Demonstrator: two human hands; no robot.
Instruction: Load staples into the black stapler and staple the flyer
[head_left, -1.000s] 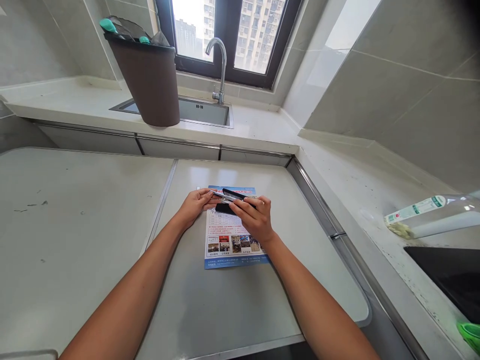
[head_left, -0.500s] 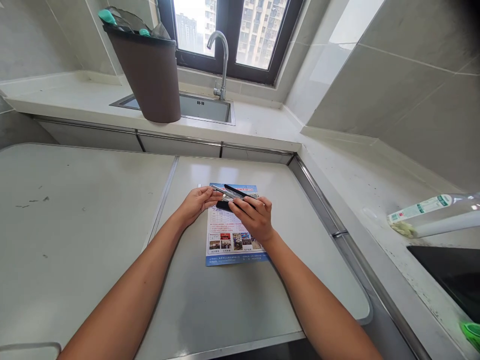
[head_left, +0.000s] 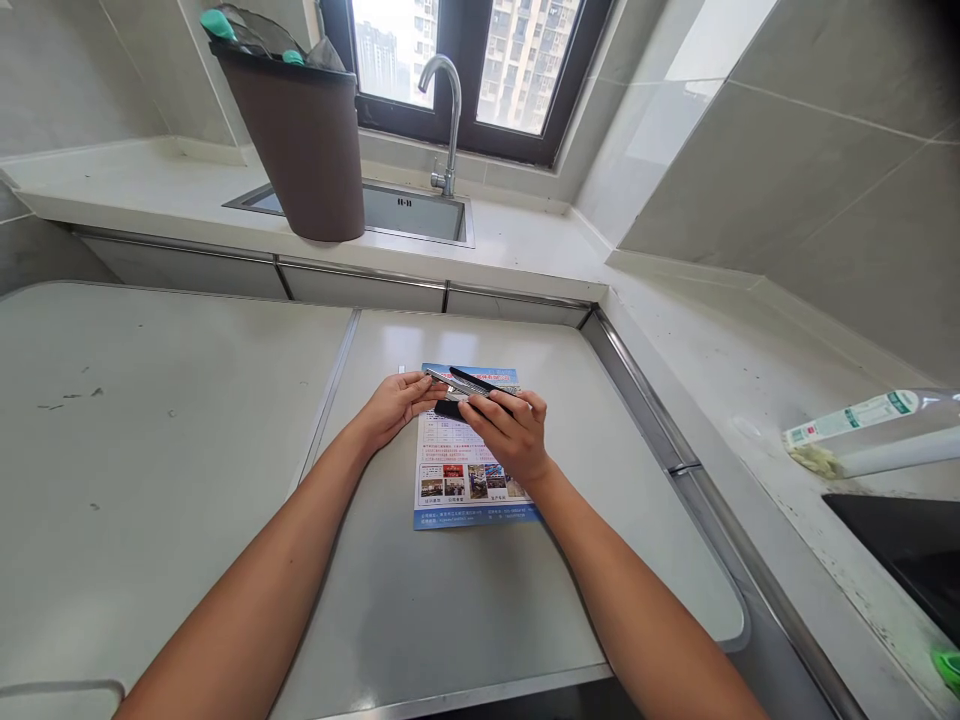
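A black and silver stapler (head_left: pixel 466 387) is held just above the top of a printed colour flyer (head_left: pixel 466 470) that lies flat on the grey table (head_left: pixel 480 600). My right hand (head_left: pixel 510 435) grips the stapler's black body from the right side. The fingers of my left hand (head_left: pixel 394 405) pinch its silver front end from the left. The stapler's top arm looks lifted away from its base.
Behind the table runs a white counter with a steel sink (head_left: pixel 409 213), a tap (head_left: pixel 448 120) and a brown bin (head_left: pixel 300 135). On the right counter lie a plastic bottle (head_left: pixel 874 432), a black hob (head_left: pixel 911 550) and a green object (head_left: pixel 949 668).
Both hands stay on the stapler with hardly any movement. The view has drifted slightly, so everything sits a little higher and to the right.
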